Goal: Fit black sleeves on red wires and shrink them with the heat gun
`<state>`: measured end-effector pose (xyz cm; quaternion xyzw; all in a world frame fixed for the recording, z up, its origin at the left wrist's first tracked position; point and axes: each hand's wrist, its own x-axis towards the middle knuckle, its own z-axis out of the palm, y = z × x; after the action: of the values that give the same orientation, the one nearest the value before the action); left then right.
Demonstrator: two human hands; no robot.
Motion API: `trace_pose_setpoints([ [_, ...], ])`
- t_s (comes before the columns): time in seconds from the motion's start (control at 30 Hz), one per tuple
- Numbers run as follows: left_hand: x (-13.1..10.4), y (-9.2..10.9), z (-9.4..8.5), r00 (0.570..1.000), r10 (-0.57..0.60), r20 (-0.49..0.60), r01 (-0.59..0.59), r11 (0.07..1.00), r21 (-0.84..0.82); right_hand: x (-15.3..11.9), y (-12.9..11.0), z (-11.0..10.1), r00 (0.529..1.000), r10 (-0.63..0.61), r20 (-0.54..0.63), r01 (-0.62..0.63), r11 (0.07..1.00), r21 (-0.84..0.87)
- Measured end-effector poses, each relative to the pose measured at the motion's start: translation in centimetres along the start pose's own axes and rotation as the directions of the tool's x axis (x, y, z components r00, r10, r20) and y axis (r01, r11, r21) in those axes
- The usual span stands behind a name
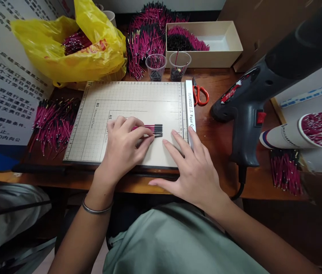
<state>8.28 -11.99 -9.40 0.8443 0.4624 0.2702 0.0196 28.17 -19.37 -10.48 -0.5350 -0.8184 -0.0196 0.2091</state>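
Note:
On the cream paper cutter board [126,91], several short magenta wires with black ends [157,128] lie side by side in a row. My left hand [128,142] covers their left part, and its thumb and forefinger pinch one black-tipped wire [157,136] at the near edge of the row. My right hand [192,167] rests palm down with fingers spread, to the right of the wires. Its fingertips touch the board and the white ruler strip [190,102], and nothing is held in it.
A yellow bag [100,61], wire piles [54,125], two plastic cups [156,68] and a cream box [206,59] stand around the board. Red-handled scissors [202,96], a heat gun [245,129] with its cable, and a paper cup [283,135] of wires are at right.

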Motion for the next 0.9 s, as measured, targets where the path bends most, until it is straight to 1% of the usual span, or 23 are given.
trace_pose_setpoints([
  [0.07, -0.1, 0.0, -0.2, 1.0, -0.003, 0.021, 0.003, 1.0, -0.019, 0.0, 0.0, 0.0, 1.0, 0.0, 0.005, 0.0, 1.0, 0.002],
  [0.2, -0.2, -0.2, -0.9, 0.995, 0.021, 0.101, -0.015, 0.998, -0.062, 0.1, 0.0, 0.0, 1.0, 0.003, 0.005, -0.003, 1.0, 0.002],
  [0.4, -0.3, -0.8, -1.8, 0.983, 0.037, 0.18, -0.027, 0.998, -0.062, 0.0, 0.1, -0.2, 1.0, -0.009, -0.007, 0.009, 0.999, 0.037],
  [0.6, -0.5, -0.8, -1.7, 0.987, 0.034, 0.157, -0.016, 0.994, -0.111, 0.0, 0.3, -0.4, 0.999, -0.042, -0.02, 0.043, 0.998, 0.049],
  [0.9, -0.4, -0.8, -1.6, 0.983, 0.001, 0.181, 0.022, 0.992, -0.123, -0.2, 0.4, 0.0, 0.997, -0.049, -0.054, 0.052, 0.998, 0.044],
])
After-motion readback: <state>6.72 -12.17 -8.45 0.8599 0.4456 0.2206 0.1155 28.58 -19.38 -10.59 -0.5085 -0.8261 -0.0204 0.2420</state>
